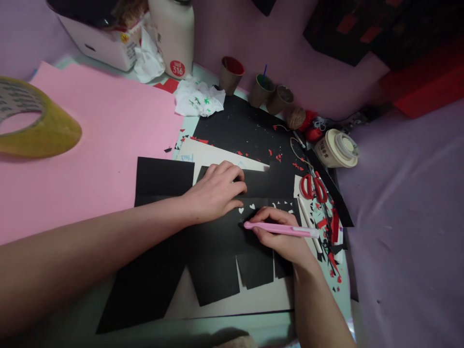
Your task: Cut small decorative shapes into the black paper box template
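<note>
A black sheet of card (217, 241) lies in front of me, with flaps cut along its near edge. White heart shapes (252, 207) and small white triangles show in a row on it. My left hand (219, 191) rests on the card, fingers bent and apart, pressing it down and holding nothing. My right hand (277, 232) grips a slim pink pen-shaped tool (277, 228). Its dark tip touches the card just below the hearts; whether it is a blade or a nib I cannot make out.
Red-handled scissors (313, 187) lie at the right among paper scraps. Behind are paper cups (261, 90), a lidded cup (335, 149), crumpled tissue (199, 96) and a white bottle (174, 38). A yellow tape roll (54, 128) sits on pink paper (108, 111) at the left.
</note>
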`<state>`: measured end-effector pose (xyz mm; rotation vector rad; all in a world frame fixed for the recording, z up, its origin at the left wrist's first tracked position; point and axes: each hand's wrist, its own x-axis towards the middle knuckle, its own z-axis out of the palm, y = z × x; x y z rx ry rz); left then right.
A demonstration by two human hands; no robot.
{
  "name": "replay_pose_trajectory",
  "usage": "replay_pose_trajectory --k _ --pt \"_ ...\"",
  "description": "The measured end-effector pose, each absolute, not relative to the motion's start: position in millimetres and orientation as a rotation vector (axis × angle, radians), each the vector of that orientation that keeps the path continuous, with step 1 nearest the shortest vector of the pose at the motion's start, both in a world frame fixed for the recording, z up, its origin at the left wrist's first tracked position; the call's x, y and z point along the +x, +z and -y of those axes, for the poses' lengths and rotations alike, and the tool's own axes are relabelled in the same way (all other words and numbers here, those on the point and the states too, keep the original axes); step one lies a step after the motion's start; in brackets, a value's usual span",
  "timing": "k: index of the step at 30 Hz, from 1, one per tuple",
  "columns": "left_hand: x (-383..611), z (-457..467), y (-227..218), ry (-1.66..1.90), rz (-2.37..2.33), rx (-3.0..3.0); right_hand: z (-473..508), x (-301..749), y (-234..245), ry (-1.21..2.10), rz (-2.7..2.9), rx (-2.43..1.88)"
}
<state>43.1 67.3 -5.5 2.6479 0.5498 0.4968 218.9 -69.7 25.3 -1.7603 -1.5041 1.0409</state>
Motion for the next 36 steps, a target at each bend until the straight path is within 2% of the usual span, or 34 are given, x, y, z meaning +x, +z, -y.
replay_pose_trajectory --k 36 --pt "43.1 -68.2 -5.3 0.486 -0.546 2.651 68.8 216.4 26.7 1.016 1.45 -1.777"
